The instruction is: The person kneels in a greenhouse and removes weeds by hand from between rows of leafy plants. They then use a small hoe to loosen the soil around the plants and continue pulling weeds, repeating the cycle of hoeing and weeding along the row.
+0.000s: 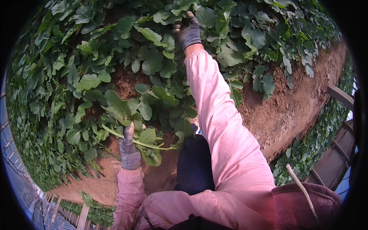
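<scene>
My left hand (130,149), in a grey glove with bare fingertips, is closed on a small bunch of lobed green leaves (147,136). A long pale leaf stalk (138,143) lies crosswise beside the thumb. My right hand (188,30), gloved alike, reaches far forward into the leafy plants (207,17) at the top of the view. Its thumb and fingers are apart among the leaves; whether they touch a stem is hidden.
Dense leafy plants (86,82) cover the bed ahead and at left. Bare reddish soil (276,115) slopes along the right, with another leafy row (307,152) beyond it. Wooden posts (83,215) stand at the lower left, a beam (340,96) at the right. My dark-clad leg (194,165) is below.
</scene>
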Available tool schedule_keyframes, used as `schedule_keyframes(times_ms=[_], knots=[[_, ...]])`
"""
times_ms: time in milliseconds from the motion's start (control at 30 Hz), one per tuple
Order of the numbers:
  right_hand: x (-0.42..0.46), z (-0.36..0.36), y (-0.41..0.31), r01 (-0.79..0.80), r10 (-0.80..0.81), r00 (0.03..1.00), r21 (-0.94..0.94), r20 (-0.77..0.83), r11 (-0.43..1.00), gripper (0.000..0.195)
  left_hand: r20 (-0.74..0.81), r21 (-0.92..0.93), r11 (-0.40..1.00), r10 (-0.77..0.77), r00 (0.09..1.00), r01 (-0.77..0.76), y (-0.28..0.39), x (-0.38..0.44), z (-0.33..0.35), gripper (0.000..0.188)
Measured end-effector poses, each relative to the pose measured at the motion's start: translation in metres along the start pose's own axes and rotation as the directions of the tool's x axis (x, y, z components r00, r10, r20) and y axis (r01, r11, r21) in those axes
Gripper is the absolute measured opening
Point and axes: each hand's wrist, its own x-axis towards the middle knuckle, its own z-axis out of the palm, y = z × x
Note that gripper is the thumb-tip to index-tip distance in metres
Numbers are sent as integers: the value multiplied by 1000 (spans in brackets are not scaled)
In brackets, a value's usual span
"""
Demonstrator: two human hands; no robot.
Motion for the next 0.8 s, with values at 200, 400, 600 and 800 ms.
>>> schedule_keyframes(times_ms=[200, 400, 600, 800], knots=[[-24, 21, -30, -85, 58, 991, 232, 120, 969, 52, 15, 8, 999, -31, 999, 31, -6, 4, -5, 32], [-24, 25, -55, 46, -26, 993, -176, 116, 983, 61, -21, -6, 997, -72, 997, 72, -9, -1, -4, 37], [-7, 12, -55, 184, -284, 956, -908, 76, 377, 53, -32, 1, 997, -75, 997, 75, -11, 2, -5, 36], [51, -25, -25, -48, -323, 921, -762, 216, -646, 43, -30, -8, 998, -63, 998, 63, -8, 4, -4, 34]])
